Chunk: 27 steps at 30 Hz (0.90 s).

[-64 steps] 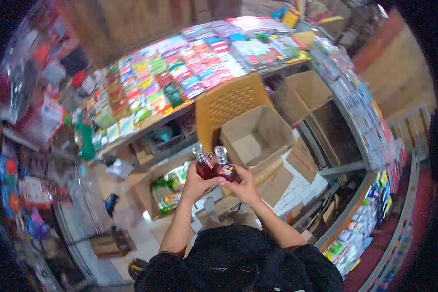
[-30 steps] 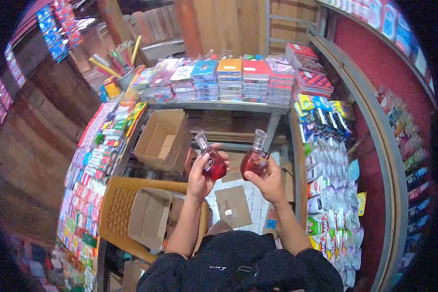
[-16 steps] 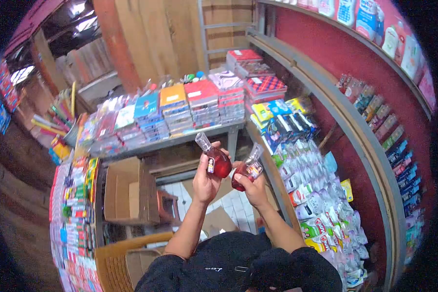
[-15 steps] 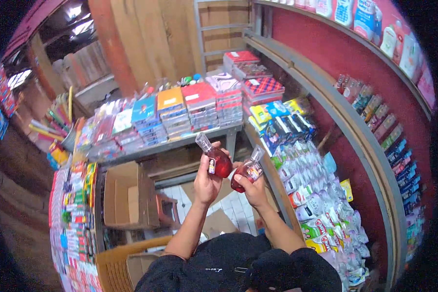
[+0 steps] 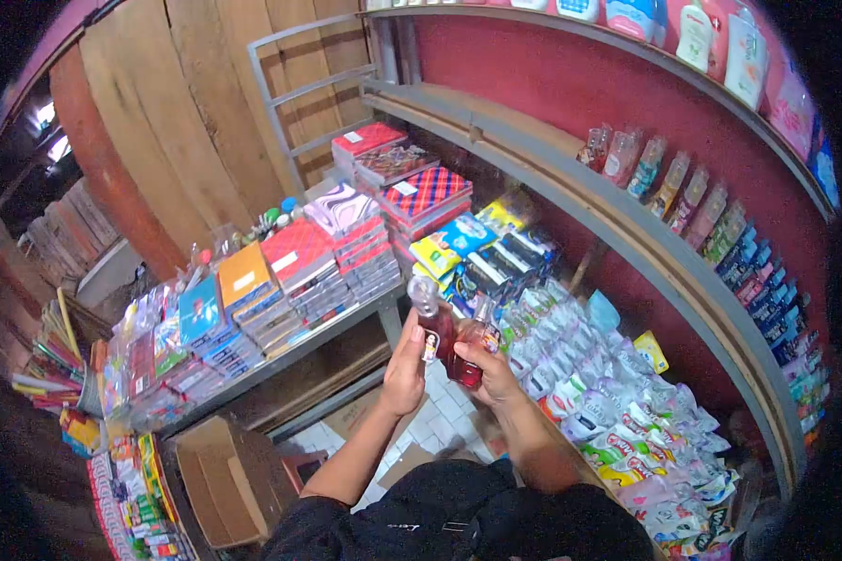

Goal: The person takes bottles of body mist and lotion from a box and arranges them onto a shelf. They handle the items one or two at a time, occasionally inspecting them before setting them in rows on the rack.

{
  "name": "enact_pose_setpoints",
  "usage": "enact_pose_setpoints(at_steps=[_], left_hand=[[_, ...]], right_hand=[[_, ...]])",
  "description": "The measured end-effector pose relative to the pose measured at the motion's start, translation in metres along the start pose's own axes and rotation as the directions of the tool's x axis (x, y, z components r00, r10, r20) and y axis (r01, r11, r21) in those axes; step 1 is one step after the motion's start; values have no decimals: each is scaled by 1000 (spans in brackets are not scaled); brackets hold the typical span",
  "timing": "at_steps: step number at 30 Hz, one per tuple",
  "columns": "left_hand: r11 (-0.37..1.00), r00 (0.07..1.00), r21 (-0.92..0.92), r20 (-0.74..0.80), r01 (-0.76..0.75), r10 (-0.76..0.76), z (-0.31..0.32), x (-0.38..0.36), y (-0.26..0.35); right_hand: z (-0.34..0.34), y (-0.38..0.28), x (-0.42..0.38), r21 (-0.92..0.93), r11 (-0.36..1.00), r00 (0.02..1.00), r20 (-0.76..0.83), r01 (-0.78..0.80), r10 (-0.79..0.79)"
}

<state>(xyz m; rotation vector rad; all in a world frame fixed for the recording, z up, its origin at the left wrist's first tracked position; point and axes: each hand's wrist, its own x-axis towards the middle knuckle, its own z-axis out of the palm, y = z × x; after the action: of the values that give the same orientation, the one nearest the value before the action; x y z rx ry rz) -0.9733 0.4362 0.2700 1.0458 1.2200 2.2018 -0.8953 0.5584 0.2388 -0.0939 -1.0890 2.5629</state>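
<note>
Two hands hold two small red glass bottles side by side, in front of the person's dark shirt [image 5: 458, 510]; the left hand [image 5: 405, 369], partly open with its fingers nearly straight, supports the left bottle [image 5: 439, 327], whose clear cap points up and away; the right hand [image 5: 494, 376] is curled around the right bottle [image 5: 466, 366], thumb across its front, the other fingers mostly hidden; the bottles overlap in view, so whether their glass touches cannot be told; below them are white floor tiles [image 5: 432, 425]; far left, a bench [image 5: 332, 335] carries stacks of notebooks [image 5: 295, 260]; near left is an open cardboard box [image 5: 229, 486]; to the right lie rows of plastic packets [image 5: 594, 383]; beyond them, against a red wall [image 5: 524, 79], stands a long row of small bottles [image 5: 688, 196]; larger bottles [image 5: 694, 37] line a higher shelf.
</note>
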Motion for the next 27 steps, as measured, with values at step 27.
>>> enact_pose_setpoints(at_steps=[27], left_hand=[[987,972,61,193,-145,131,67,164,-43]], right_hand=[[-86,-115,61,-117,979,986,43,166,-162]])
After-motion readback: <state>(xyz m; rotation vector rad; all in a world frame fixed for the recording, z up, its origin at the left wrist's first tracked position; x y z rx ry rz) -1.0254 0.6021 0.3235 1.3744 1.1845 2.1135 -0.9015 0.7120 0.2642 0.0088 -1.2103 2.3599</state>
